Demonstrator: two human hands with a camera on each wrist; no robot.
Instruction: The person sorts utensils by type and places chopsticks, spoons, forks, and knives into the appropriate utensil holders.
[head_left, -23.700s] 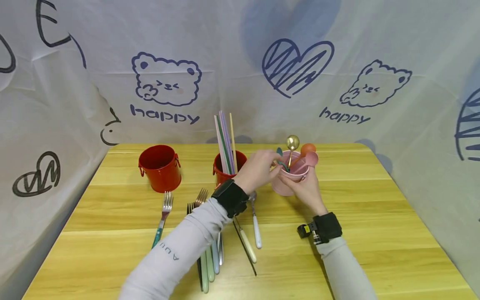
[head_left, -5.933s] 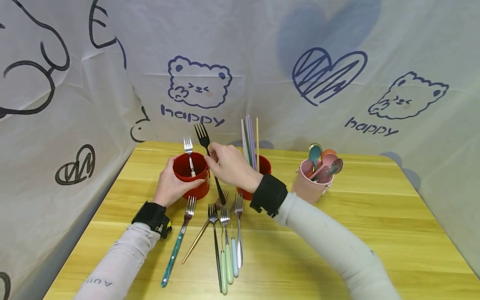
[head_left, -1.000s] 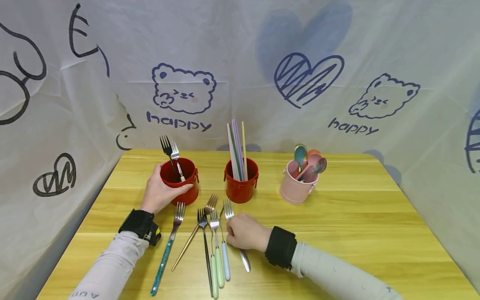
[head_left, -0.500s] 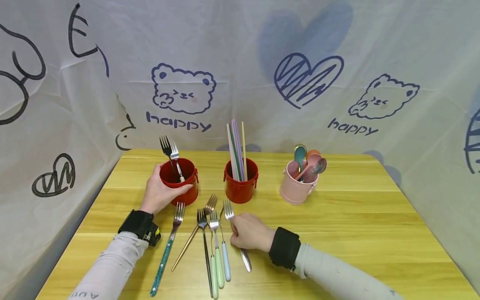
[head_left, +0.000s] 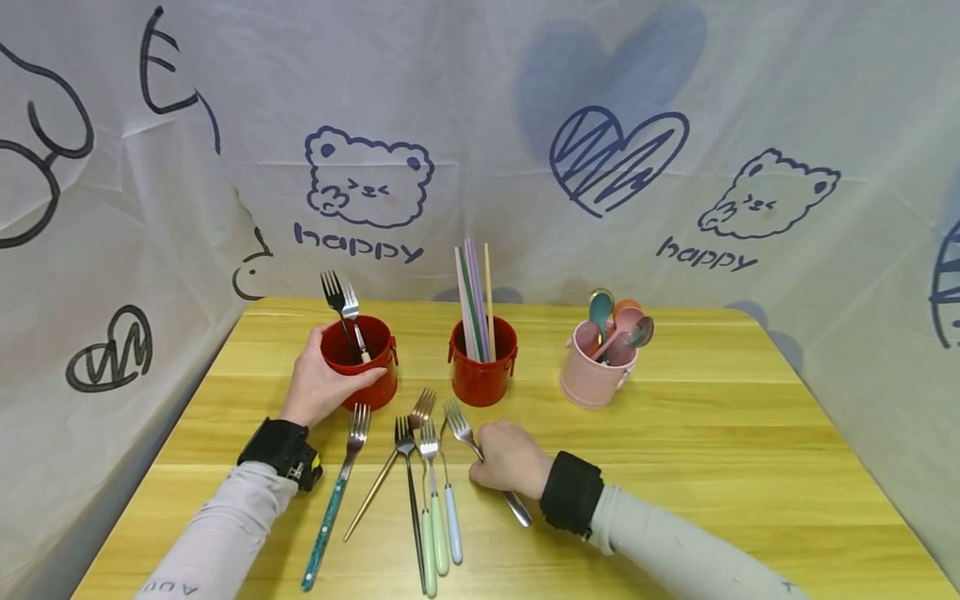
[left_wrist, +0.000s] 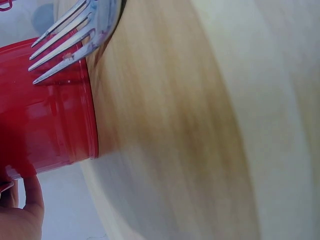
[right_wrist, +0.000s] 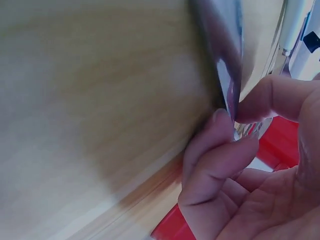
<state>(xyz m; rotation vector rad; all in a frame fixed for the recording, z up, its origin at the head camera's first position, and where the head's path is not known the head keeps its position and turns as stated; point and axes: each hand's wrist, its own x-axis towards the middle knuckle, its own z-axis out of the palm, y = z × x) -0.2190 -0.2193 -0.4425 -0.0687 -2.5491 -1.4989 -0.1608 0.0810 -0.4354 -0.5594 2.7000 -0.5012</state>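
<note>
In the head view my left hand (head_left: 318, 385) grips the left red bucket (head_left: 378, 385), thumb across its front and fingers round its far left side. A black fork (head_left: 333, 292) and a silver fork (head_left: 351, 307) lean inside that bucket. My right hand (head_left: 512, 458) pinches an all-silver fork (head_left: 461, 425) by its handle, low over the table. The right wrist view shows thumb and fingers (right_wrist: 215, 165) closed on the metal handle (right_wrist: 227, 55). Left of it lie several forks, with green, light blue (head_left: 453, 525), black and gold handles, and one teal-handled fork (head_left: 327, 521).
A middle red bucket (head_left: 483, 385) holds several straws or sticks (head_left: 472, 308). To its right, a pink bucket (head_left: 592, 382) holds several spoons (head_left: 601, 310). Behind the wooden table (head_left: 712, 433) hangs a white cloth (head_left: 480, 108) with drawings.
The silver fork in my right hand has turned, its handle end swinging right, and my right hand has shifted slightly right. My left hand stays on the bucket.
</note>
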